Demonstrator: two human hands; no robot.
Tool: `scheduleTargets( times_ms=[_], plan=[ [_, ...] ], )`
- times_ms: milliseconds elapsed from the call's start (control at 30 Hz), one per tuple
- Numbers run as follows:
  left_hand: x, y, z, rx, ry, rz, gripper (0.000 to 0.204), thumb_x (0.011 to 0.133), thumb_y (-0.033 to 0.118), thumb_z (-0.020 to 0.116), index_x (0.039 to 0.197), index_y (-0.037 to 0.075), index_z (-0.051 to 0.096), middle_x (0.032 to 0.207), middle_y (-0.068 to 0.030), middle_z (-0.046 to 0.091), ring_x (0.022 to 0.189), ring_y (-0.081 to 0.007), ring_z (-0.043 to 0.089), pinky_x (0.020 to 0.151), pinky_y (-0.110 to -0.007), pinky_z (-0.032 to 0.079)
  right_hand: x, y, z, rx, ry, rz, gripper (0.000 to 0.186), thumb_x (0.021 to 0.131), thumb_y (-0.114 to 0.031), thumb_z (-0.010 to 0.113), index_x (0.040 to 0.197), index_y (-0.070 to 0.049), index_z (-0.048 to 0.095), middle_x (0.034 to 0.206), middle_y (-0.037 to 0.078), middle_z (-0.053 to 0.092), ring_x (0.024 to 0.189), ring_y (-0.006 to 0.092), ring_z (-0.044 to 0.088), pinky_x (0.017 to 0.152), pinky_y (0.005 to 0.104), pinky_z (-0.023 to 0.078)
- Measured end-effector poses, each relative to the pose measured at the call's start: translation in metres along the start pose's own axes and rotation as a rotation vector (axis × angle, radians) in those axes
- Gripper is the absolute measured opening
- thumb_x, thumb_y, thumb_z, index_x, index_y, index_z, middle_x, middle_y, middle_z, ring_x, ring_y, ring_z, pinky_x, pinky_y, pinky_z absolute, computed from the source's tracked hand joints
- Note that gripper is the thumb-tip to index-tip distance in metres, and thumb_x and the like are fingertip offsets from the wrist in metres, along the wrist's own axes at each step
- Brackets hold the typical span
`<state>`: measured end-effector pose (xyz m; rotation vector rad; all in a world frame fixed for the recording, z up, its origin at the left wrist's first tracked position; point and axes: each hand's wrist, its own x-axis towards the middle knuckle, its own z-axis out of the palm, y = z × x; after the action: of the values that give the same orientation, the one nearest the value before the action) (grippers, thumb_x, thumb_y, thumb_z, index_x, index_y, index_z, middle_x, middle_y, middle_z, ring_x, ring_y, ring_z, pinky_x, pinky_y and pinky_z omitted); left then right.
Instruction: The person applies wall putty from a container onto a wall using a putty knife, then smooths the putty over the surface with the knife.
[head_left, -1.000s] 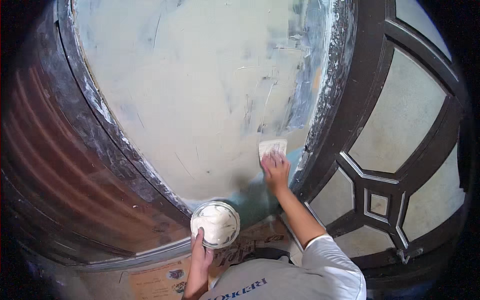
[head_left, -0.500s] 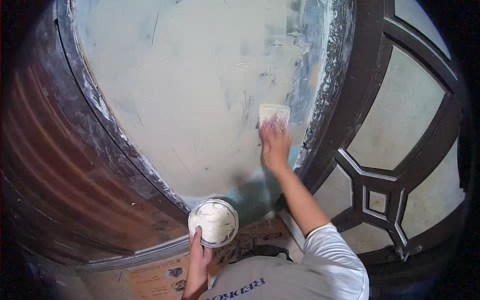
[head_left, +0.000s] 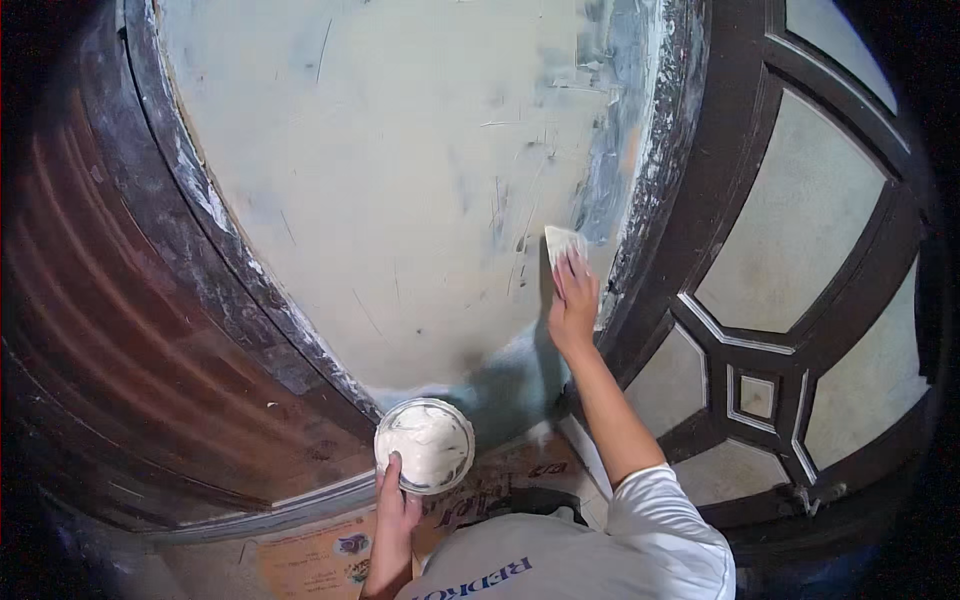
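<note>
My right hand (head_left: 573, 305) grips a pale, flat putty spreader (head_left: 562, 240) against the wall (head_left: 380, 220), close to its right side. The wall bears an off-white coat with scratches and grey-blue patches; a bluish-green strip shows along its bottom. Low on the left, my left hand (head_left: 396, 495) holds up a round tub (head_left: 424, 490) by its near rim, thumb over the edge. White putty (head_left: 425, 440) lies inside it, smeared up the sides. The fingers under the tub are hidden.
To the right stands a dark-framed door (head_left: 690, 250) with pale panels and silver trim. A dark, white-smeared frame (head_left: 225, 235) edges the wall on the left, beside a glossy brown wooden panel (head_left: 120, 330). Printed cardboard (head_left: 310, 560) covers part of the floor.
My right hand has shifted slightly right and down along the wall, and the spreader is now turned more edge-on. The left hand and tub have barely moved.
</note>
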<state>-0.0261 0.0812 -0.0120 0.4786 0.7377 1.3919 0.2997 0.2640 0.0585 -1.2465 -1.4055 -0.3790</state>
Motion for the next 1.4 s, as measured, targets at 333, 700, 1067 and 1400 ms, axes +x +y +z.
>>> scheduleTargets(
  times_ms=[333,700,1067,1400],
  plan=[
    [-0.003,-0.013,-0.011,-0.006,0.105,-0.04,0.04,0.1,0.025,0.048,0.133,0.003,0.043,0.124,-0.0125,0.058,0.109,-0.0225,0.06,0.09,-0.04,0.05,-0.164,-0.001,0.062,-0.16,-0.198,-0.099,0.044,0.081,-0.01,0.06,0.125,-0.018,0.059,0.126,0.009,0.057,0.114,0.0339,0.051,0.088,0.0477,0.043],
    [-0.035,-0.001,0.004,0.294,-0.002,0.045,0.048,0.1,0.033,0.046,0.137,0.002,0.04,0.128,-0.0097,0.055,0.112,-0.0207,0.058,0.091,-0.036,0.048,-0.044,0.0,0.014,-0.044,-0.021,0.1,0.036,0.089,-0.007,0.052,0.125,-0.007,0.058,0.127,0.016,0.056,0.117,0.039,0.047,0.102,0.0443,0.035],
    [-0.033,-0.013,-0.017,-0.028,0.067,-0.04,0.048,0.098,0.031,0.051,0.136,0.003,0.042,0.131,-0.0111,0.054,0.117,-0.0246,0.056,0.097,-0.04,0.048,-0.231,-0.015,0.045,0.146,-0.569,0.117,0.039,0.087,-0.008,0.055,0.126,-0.014,0.058,0.118,0.015,0.061,0.103,0.0353,0.057,0.097,0.0458,0.041],
    [-0.009,-0.023,0.033,0.004,0.134,0.065,0.047,0.096,0.024,0.057,0.137,0.007,0.041,0.131,-0.0101,0.054,0.117,-0.0222,0.056,0.096,-0.037,0.05,-0.081,-0.023,-0.063,0.844,-0.543,0.75,0.025,0.096,-0.021,0.058,0.113,-0.002,0.056,0.094,0.004,0.064,0.086,0.0117,0.058,0.077,0.0278,0.049]
  ],
)
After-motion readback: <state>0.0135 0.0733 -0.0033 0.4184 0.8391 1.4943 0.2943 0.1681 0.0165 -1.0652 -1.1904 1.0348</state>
